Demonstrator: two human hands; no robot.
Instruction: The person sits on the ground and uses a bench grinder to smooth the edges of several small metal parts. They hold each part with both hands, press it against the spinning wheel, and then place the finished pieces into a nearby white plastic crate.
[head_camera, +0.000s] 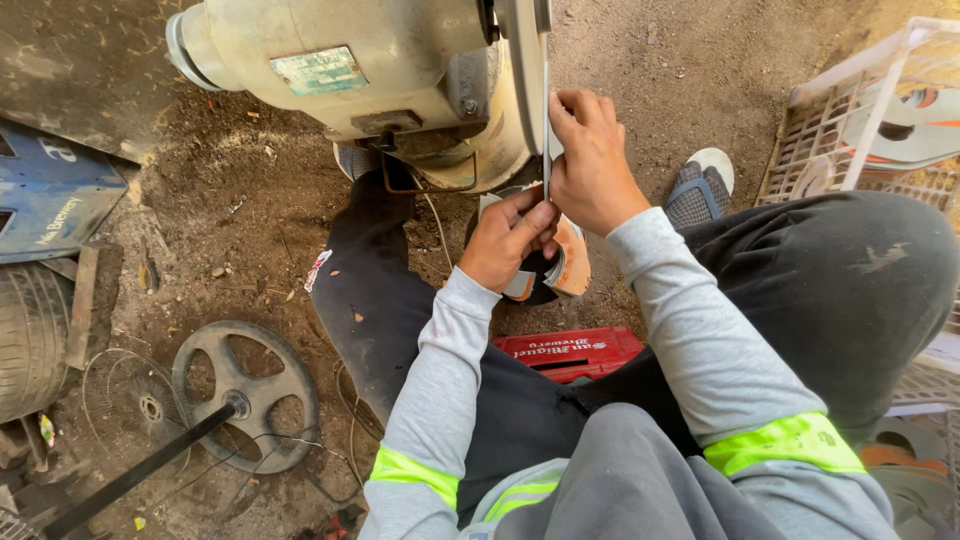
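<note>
A bench grinder (380, 75) with a worn cream motor housing stands above my knees, its thin disc (530, 60) edge-on at the right. Both hands hold a flat curved piece (570, 262), orange and white with a dark hollow, against the disc's lower edge. My left hand (508, 243) grips its lower left side with the thumb on top. My right hand (590, 160) pinches its upper edge right next to the disc. I sit with dark trousers and grey sleeves with yellow cuffs.
A red plastic crate (570, 352) lies under my legs. A white lattice crate (865, 115) holding similar flat pieces stands at the right. A spoked metal wheel (245, 395) on a black rod, a tyre (30, 340) and a blue panel (50, 190) lie on the dirt ground at the left.
</note>
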